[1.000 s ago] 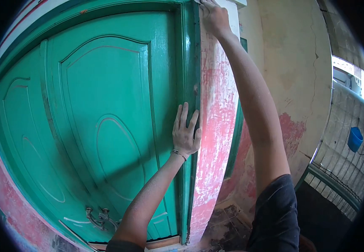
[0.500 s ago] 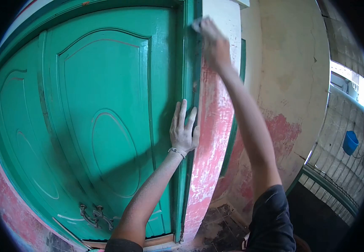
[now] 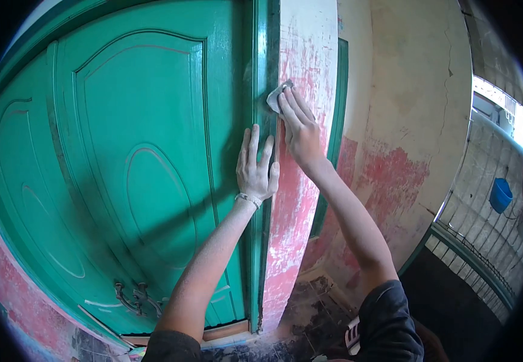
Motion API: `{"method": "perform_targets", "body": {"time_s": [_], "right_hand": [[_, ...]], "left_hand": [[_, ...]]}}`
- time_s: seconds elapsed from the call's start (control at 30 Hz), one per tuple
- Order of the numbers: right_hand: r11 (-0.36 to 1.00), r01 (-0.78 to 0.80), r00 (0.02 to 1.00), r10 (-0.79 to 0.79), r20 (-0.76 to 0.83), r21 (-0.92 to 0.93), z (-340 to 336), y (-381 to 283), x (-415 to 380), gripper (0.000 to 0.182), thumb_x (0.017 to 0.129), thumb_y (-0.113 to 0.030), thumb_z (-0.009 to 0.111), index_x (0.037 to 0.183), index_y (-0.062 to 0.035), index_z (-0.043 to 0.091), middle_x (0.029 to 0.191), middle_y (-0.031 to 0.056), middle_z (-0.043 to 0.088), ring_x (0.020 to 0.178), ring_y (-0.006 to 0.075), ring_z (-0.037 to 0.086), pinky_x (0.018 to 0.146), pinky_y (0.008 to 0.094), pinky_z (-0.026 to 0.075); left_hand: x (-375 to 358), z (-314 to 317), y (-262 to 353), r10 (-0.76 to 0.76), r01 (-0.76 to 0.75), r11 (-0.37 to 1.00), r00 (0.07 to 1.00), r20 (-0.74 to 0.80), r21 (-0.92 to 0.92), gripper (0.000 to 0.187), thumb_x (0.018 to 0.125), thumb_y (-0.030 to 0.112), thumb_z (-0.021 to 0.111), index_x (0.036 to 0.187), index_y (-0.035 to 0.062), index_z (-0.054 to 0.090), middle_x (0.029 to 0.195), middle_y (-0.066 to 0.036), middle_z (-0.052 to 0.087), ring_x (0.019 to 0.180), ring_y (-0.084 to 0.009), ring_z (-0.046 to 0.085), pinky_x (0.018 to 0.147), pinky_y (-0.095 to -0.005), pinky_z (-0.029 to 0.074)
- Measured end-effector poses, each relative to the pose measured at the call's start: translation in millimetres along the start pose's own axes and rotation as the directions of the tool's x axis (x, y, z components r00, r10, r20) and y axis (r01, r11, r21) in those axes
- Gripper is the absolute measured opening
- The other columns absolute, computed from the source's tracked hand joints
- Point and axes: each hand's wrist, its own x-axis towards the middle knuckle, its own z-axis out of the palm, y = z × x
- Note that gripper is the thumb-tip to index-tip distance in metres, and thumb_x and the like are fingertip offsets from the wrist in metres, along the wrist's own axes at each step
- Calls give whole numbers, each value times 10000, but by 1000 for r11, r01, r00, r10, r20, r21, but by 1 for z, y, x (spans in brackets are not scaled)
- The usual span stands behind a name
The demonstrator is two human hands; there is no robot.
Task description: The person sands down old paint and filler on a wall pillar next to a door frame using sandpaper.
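My right hand (image 3: 301, 130) presses a small grey sheet (image 3: 278, 98), which looks like sandpaper, against the edge between the green door frame (image 3: 266, 57) and the pink and white wall edge (image 3: 294, 199). Its fingers are stretched together over the sheet. Lower and to the left, my left hand (image 3: 255, 163) lies with fingers apart on the green frame beside the door panel (image 3: 153, 102). Pale dust coats this hand, and a bracelet (image 3: 249, 199) circles its wrist.
Metal door handles (image 3: 135, 297) are at the lower left. A beige wall with worn pink patches (image 3: 394, 175) stands to the right. Farther right are a blue bucket (image 3: 501, 196) and a dark gate with a green rail (image 3: 472, 259). The tiled floor (image 3: 310, 308) looks dusty.
My right hand has moved down along the frame edge with the grey sheet. My left hand stays on the frame, and the whole view has shifted slightly.
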Motion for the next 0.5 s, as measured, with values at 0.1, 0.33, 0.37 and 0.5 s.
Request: {"method": "perform_targets", "body": {"time_s": [0.1,0.33,0.37,0.5], "right_hand": [[997,72,997,-72,9,-4,-3,5,11,407,976,88,559,1368,33,655,1476,217,614,1477,365,488,1226,489,439],[999,-12,990,17,-143,33,23,53,196,337,1063,-94,521,1307,97,653,1447,290,596,1375,436,563,1174,472,467],[1000,11,981,-7,-195,17,27,52,190,334,1054,-78,530,1301,114,647,1439,300,597,1385,438,554,1179,474,461],[997,71,963,-63,-261,24,26,29,85,379,999,-34,524,1347,-23,673,1420,234,637,1386,436,553,1118,489,493]], "left_hand": [[-1,-1,1,-1,1,1000,1000,-8,0,591,1019,369,469,1554,120,496,1723,-191,270,1546,-478,318,1232,-588,345],[-2,5,-8,44,-44,999,999,-33,-3,589,1087,476,344,1508,103,521,1684,-237,315,1513,-505,354,1226,-606,342],[-2,4,-9,52,-53,999,998,-42,-8,591,1092,482,331,1500,104,527,1679,-240,324,1502,-510,367,1217,-606,346],[-2,-1,-5,25,-26,998,1000,-19,-54,557,1074,416,388,1532,109,471,1698,-214,308,1516,-514,350,1230,-598,343]]}}
